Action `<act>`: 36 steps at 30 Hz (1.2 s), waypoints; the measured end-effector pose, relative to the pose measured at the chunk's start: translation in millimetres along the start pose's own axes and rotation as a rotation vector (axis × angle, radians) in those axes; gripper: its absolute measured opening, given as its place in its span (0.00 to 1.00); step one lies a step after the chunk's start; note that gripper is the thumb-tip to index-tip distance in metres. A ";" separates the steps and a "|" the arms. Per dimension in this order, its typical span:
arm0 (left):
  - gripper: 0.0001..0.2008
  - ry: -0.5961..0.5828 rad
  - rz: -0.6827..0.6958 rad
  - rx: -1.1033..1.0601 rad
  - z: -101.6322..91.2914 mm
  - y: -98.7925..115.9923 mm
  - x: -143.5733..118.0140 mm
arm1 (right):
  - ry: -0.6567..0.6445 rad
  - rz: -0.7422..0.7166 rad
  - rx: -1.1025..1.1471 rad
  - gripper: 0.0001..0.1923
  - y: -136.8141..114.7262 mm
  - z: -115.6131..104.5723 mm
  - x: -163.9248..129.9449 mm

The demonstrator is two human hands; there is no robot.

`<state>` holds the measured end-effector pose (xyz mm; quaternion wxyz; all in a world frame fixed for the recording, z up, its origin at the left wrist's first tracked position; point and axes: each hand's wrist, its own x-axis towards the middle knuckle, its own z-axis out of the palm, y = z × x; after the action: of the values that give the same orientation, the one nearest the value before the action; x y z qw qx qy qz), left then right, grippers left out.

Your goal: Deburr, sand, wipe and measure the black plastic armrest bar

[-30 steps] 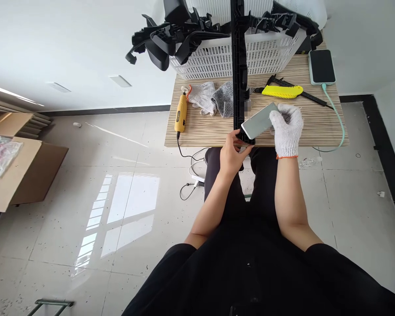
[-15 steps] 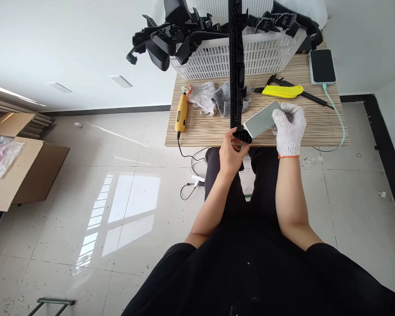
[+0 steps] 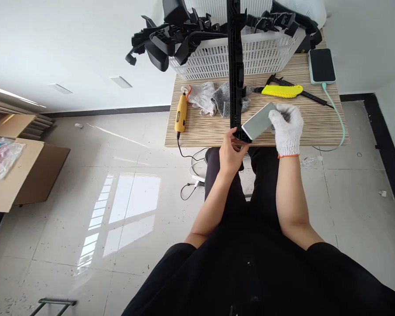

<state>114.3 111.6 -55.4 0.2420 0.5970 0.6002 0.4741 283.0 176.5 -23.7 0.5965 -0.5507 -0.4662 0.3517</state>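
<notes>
While gripped: black strip's (image 3: 236,66) near end between left fingers (image 3: 232,135).

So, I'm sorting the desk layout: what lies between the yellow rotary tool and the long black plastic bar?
In the head view, two loose gloves lie between the yellow rotary tool and the long black plastic bar: a white glove and a grey glove beside the bar.

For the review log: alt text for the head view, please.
A bare left hand steadies a long black plastic part on a striped wooden table while a white-gloved right hand presses a flat grey block against it.
</notes>
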 end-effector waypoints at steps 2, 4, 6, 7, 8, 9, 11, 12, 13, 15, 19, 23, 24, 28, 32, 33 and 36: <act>0.32 -0.003 0.007 0.002 0.1 -0.2 -0.2 | -0.039 -0.023 -0.013 0.13 1.5 -1.4 0.8; 0.33 -0.012 0.006 0.013 -0.1 -0.1 -0.2 | -0.164 -0.078 -0.044 0.14 3.6 -3.2 1.6; 0.32 -0.011 -0.001 0.017 -0.4 0.3 -0.2 | -0.147 -0.101 -0.033 0.14 5.7 -5.0 2.4; 0.32 -0.006 -0.005 0.013 -0.5 0.5 -0.1 | -0.097 -0.101 -0.016 0.14 6.6 -5.8 2.9; 0.31 -0.001 -0.006 0.009 -0.6 0.7 -0.1 | -0.061 -0.100 -0.005 0.14 7.3 -6.6 3.2; 0.32 -0.001 -0.005 0.006 -0.7 0.9 -0.1 | -0.068 -0.100 -0.010 0.15 7.6 -7.2 3.4; 0.32 -0.009 0.002 0.005 -0.8 1.1 -0.1 | -0.172 -0.105 -0.052 0.16 7.4 -8.5 3.1; 0.32 -0.012 0.003 0.006 -0.8 1.2 -0.2 | -0.212 -0.111 -0.070 0.16 6.8 -9.0 2.7; 0.32 -0.011 0.002 0.007 -0.8 1.3 -0.3 | -0.221 -0.117 -0.077 0.17 6.0 -9.5 2.1; 0.32 -0.001 -0.005 0.003 -0.7 1.5 -0.5 | -0.169 -0.127 -0.060 0.19 4.2 -10.4 0.7; 0.32 0.002 -0.019 -0.005 -0.9 1.6 -0.4 | -0.205 -0.129 -0.016 0.15 0.4 -11.6 -2.0; 0.35 -0.019 -0.014 0.005 -1.3 0.3 -0.1 | -0.311 -0.176 -0.027 0.04 -1.2 -12.0 -3.7; 0.35 -0.022 -0.013 0.008 -1.2 -0.2 -0.1 | -0.303 -0.166 -0.020 0.04 -1.0 -12.1 -4.1; 0.35 -0.028 -0.012 0.016 0.0 -2.2 -0.4 | -0.303 -0.029 0.053 0.10 -0.1 -13.5 -4.4; 0.34 -0.020 -0.019 0.028 0.9 -2.5 -0.8 | -0.389 -0.111 0.073 0.25 -1.2 -16.0 -0.9; 0.34 -0.019 -0.022 0.031 0.9 -2.0 -0.9 | -0.409 -0.143 0.048 0.28 -1.6 -16.5 0.1; 0.35 -0.016 -0.026 0.041 1.1 0.9 -0.8 | -0.456 -0.131 -0.004 0.35 -1.6 -16.6 1.4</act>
<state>115.8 111.0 -55.3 0.2406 0.5978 0.6156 0.4536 298.9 172.0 -21.2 0.4964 -0.4268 -0.6242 0.4264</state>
